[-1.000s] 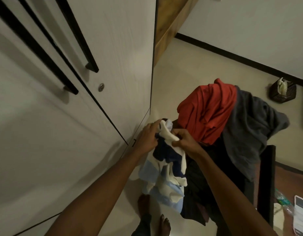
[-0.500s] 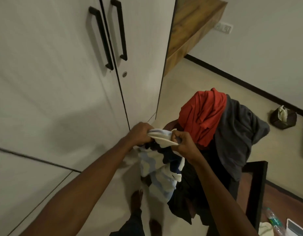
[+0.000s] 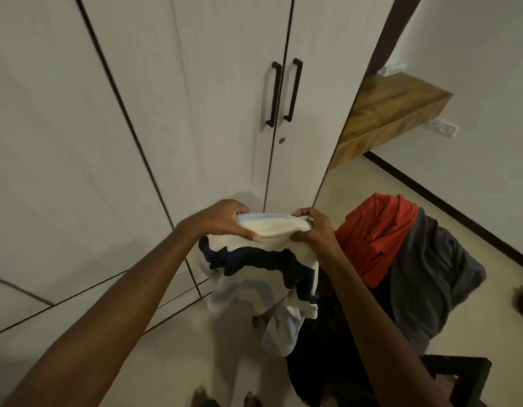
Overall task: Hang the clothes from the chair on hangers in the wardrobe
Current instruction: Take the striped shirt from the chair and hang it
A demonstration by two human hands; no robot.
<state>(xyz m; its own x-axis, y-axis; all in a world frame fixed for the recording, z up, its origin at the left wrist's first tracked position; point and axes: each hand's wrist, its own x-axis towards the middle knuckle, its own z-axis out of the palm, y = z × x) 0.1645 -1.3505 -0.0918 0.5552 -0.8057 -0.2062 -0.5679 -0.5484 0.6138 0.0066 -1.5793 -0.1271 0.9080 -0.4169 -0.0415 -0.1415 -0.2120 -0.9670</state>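
Two hands are shown holding one garment [image 3: 263,277] in front of the closed wardrobe [image 3: 195,113]. The left hand [image 3: 222,220] is closed on the garment's cream upper edge at its left end, with the fingers curled over the top and the thumb underneath. The right hand [image 3: 311,230] pinches the same edge at its right end, so that the edge is stretched level between the two grips. Below the edge the garment hangs loosely, in cream, navy and pale-blue bands, clear of the floor [image 3: 172,356]. Both wardrobe doors are seen shut, and their two black handles [image 3: 283,92] stand side by side above a small round lock [image 3: 281,140]. To the right of the held garment, the chair [image 3: 457,374] is draped with further clothes: an orange garment [image 3: 377,233] on top, a grey garment [image 3: 430,274] beside and partly under it, and dark cloth [image 3: 322,362] lower down. Only a dark part of the chair's frame is visible at the lower right. A wooden shelf [image 3: 392,110] is fixed to the wall beside the wardrobe, with a wall socket [image 3: 444,128] just to its right. Bare toes [image 3: 225,399] are visible at the lower edge.
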